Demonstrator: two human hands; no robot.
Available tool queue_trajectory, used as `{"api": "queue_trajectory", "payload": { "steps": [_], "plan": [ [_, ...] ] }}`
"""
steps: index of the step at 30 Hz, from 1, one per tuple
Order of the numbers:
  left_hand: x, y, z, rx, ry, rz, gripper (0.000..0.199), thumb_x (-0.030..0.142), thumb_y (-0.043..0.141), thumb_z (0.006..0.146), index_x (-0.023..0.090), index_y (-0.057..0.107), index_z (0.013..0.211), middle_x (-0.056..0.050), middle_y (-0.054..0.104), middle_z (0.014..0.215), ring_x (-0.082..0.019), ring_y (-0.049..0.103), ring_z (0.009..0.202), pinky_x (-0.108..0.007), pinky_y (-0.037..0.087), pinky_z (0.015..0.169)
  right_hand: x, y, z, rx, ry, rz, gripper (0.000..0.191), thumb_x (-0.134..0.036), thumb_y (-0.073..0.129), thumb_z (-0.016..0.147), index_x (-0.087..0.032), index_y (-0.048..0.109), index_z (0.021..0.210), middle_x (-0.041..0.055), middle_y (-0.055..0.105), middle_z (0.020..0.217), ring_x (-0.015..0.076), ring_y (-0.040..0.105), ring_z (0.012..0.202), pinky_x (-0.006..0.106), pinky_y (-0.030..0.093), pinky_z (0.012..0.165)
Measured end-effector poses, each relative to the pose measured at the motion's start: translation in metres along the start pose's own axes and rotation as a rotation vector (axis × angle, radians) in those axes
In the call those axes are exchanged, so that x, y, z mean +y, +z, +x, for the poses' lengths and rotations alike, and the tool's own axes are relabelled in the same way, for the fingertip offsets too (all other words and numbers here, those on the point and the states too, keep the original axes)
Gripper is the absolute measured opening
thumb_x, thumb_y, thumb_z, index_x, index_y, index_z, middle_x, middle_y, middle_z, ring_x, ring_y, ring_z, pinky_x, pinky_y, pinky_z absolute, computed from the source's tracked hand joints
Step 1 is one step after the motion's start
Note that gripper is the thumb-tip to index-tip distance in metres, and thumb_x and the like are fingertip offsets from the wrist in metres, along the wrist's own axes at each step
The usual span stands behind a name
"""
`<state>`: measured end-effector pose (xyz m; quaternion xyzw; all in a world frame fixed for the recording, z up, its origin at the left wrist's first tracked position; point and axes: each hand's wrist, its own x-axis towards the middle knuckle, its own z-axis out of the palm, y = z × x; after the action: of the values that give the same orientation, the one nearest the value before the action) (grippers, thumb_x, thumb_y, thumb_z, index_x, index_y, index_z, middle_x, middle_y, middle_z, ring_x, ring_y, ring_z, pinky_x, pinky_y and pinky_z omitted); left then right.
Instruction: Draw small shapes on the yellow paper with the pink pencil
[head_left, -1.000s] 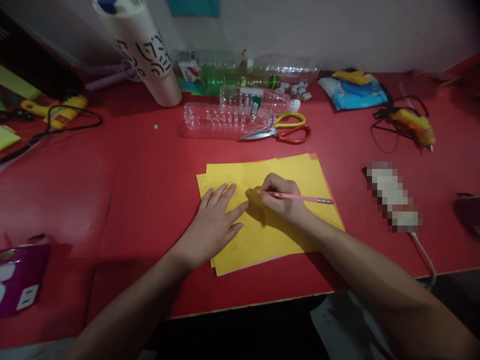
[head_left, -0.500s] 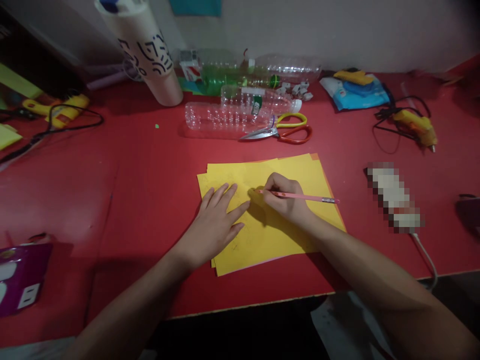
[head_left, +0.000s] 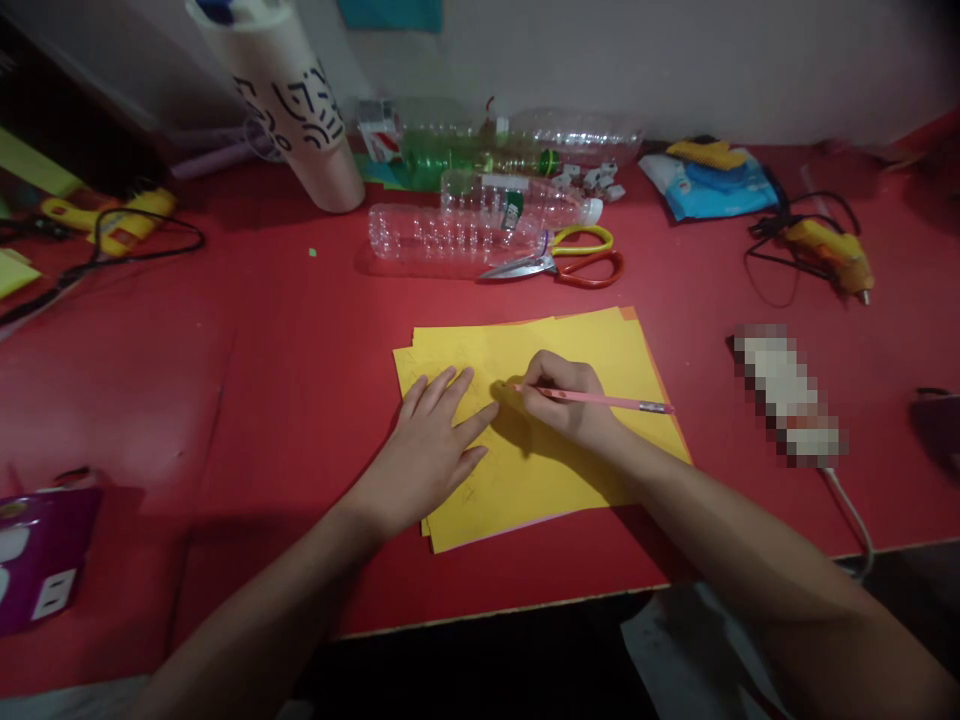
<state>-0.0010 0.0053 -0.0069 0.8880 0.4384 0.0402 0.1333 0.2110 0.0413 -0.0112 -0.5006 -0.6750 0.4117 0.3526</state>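
Note:
A stack of yellow paper [head_left: 555, 470] lies slightly askew, with faint pencil marks on its left part. Spread flat over its left side, my left hand [head_left: 431, 445] is open and presses on the sheet. My right hand [head_left: 566, 400] is closed around a pink pencil [head_left: 600, 397]. The pencil's tip meets the paper just right of my left fingertips, and its eraser end points right. Shadow from my right hand falls across the paper around the tip.
On the red table [head_left: 277, 350], scissors [head_left: 555, 262] and several clear plastic bottles [head_left: 457, 235] lie behind the paper. A white tumbler [head_left: 307, 120] stands back left. Yellow glue guns [head_left: 832, 255] with black cords lie at both sides. A blue packet [head_left: 709, 190] sits back right.
My right hand has shifted very slightly left, and the pencil's eraser end has dipped a little. My left hand stays in place on the paper.

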Motion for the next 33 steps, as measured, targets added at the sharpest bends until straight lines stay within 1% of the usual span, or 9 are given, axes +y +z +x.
{"api": "queue_trajectory", "payload": {
  "steps": [5,9,12,15,24,26,29,31,33],
  "plan": [
    [0.001,-0.001,0.001,-0.008,-0.008,0.001,0.041,0.031,0.056,0.098,0.025,0.056,0.138,-0.017,0.036,0.158,-0.039,0.030,0.147,-0.061,0.024,0.118,-0.003,0.001,-0.001,-0.042,-0.006,0.017,0.021,-0.017,0.059,0.079,-0.023,0.044,0.066,-0.0070,0.042,0.054,0.0083,0.036,0.051,0.026,0.027,0.048],
    [0.001,-0.002,0.001,-0.012,-0.005,0.013,0.041,0.032,0.057,0.097,0.024,0.057,0.138,-0.018,0.037,0.157,-0.039,0.031,0.147,-0.061,0.025,0.117,-0.002,0.001,-0.002,-0.070,-0.058,0.032,0.019,-0.017,0.058,0.081,-0.023,0.045,0.067,-0.0075,0.042,0.054,0.0078,0.034,0.051,0.026,0.027,0.049],
    [0.001,-0.001,0.001,0.005,-0.003,0.022,0.041,0.033,0.057,0.097,0.026,0.057,0.138,-0.016,0.037,0.157,-0.039,0.032,0.146,-0.062,0.027,0.116,-0.001,0.002,-0.002,-0.085,-0.084,0.022,0.017,-0.016,0.058,0.079,-0.022,0.047,0.067,-0.0075,0.043,0.054,0.0075,0.035,0.050,0.026,0.027,0.048],
    [0.001,-0.001,0.001,0.006,-0.007,0.015,0.042,0.033,0.057,0.097,0.027,0.056,0.138,-0.015,0.037,0.157,-0.039,0.032,0.146,-0.062,0.027,0.117,-0.003,0.001,-0.002,-0.094,-0.071,0.023,0.017,-0.017,0.058,0.080,-0.022,0.049,0.068,-0.0075,0.044,0.054,0.0070,0.035,0.051,0.025,0.028,0.049],
    [0.002,-0.004,0.002,-0.023,-0.012,0.039,0.041,0.033,0.057,0.097,0.023,0.058,0.137,-0.020,0.037,0.157,-0.039,0.033,0.146,-0.061,0.027,0.117,-0.004,0.000,0.000,-0.128,-0.072,0.031,0.016,-0.018,0.058,0.081,-0.022,0.048,0.068,-0.0072,0.046,0.055,0.0076,0.037,0.051,0.025,0.029,0.049],
    [0.002,-0.004,0.002,-0.026,-0.016,0.031,0.042,0.033,0.057,0.097,0.024,0.057,0.138,-0.020,0.037,0.157,-0.040,0.032,0.146,-0.061,0.027,0.117,-0.003,-0.001,0.001,-0.104,-0.043,0.073,0.016,-0.021,0.060,0.081,-0.022,0.049,0.069,-0.0063,0.049,0.056,0.0084,0.041,0.051,0.025,0.031,0.049],
    [0.001,-0.002,0.001,-0.022,-0.014,0.012,0.042,0.033,0.057,0.097,0.025,0.056,0.138,-0.018,0.035,0.158,-0.039,0.031,0.147,-0.062,0.024,0.117,-0.001,-0.003,0.005,-0.023,0.046,0.227,0.018,-0.030,0.059,0.086,-0.023,0.050,0.072,-0.0044,0.057,0.056,0.0096,0.046,0.048,0.025,0.035,0.047],
    [0.000,-0.001,0.001,-0.018,-0.015,-0.001,0.043,0.032,0.057,0.097,0.025,0.055,0.139,-0.017,0.034,0.159,-0.038,0.030,0.148,-0.061,0.022,0.118,0.000,-0.006,0.006,0.034,0.096,0.329,0.023,-0.036,0.055,0.090,-0.024,0.049,0.071,-0.0037,0.058,0.054,0.0100,0.047,0.045,0.025,0.035,0.044],
    [-0.002,-0.001,0.001,-0.016,-0.029,-0.012,0.045,0.031,0.056,0.098,0.023,0.052,0.142,-0.018,0.033,0.160,-0.037,0.028,0.149,-0.060,0.021,0.119,0.000,-0.007,0.007,0.066,0.117,0.368,0.026,-0.038,0.053,0.091,-0.024,0.048,0.070,-0.0037,0.058,0.052,0.0100,0.046,0.042,0.025,0.033,0.042]
  ]
}}
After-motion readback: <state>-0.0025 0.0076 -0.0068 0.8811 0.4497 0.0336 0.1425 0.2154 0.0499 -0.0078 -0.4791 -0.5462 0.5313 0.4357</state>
